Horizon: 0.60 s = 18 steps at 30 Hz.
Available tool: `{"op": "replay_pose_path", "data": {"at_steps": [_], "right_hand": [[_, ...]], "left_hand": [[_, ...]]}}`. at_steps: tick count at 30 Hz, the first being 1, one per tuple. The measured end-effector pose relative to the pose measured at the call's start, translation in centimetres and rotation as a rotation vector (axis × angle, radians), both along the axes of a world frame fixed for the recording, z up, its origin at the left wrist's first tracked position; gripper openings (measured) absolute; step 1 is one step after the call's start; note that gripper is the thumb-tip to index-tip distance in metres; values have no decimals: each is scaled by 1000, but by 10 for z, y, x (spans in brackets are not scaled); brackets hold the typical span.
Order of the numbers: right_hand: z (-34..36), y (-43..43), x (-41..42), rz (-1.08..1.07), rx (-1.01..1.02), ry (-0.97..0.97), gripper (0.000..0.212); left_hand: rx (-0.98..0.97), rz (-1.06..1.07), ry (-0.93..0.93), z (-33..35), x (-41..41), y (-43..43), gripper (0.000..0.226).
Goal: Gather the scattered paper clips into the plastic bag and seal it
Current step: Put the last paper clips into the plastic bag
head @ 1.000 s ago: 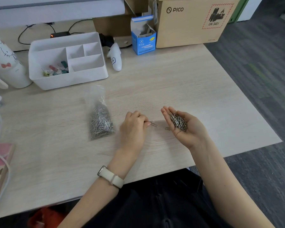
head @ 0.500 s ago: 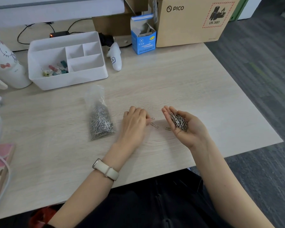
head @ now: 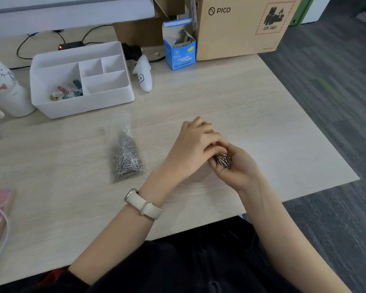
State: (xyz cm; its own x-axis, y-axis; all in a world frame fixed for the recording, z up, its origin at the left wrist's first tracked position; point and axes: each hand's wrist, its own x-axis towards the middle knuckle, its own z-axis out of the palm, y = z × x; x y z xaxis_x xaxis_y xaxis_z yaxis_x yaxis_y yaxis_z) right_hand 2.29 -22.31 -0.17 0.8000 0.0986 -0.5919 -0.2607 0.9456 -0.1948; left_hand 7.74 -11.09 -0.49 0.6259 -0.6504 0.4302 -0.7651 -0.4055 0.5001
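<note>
Over bench (head: 220,98), fingers of my right hand (head: 240,169) cup paper clips (head: 222,160), left hand (head: 191,149) grip unclear; I'd keep that palm level.

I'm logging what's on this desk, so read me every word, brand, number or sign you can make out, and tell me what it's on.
"PICO": on the cardboard box, beside a ring logo.
"UN 3481": on the red-bordered label on that box.
Print on the blue carton: too blurred to read.
Mark on the sticker of the white controller: too small to read.
Small print on the white bottle: unreadable.
</note>
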Motion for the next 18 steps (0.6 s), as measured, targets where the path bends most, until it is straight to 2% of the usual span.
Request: {"op": "replay_pose_path", "data": {"at_steps": [4,8,10,15,18], "right_hand": [[-5,-2,1,-11,1,-22,37],[-6,-3,1,-12,-6,-38,36],[-6,-2,2,-11,-21,-30,35],[-5,-2,0,-23,-27,-29,37],[-4,-4,-1,-32,-30,-34,38]], "left_hand": [[-108,223,80,7,7,27,18],[146,378,370,-5,4,69,20],[242,397,433,-12,-4,77,22],[345,462,357,-20,-16,72,15],[359,351,318,-19,-19,62,15]]}}
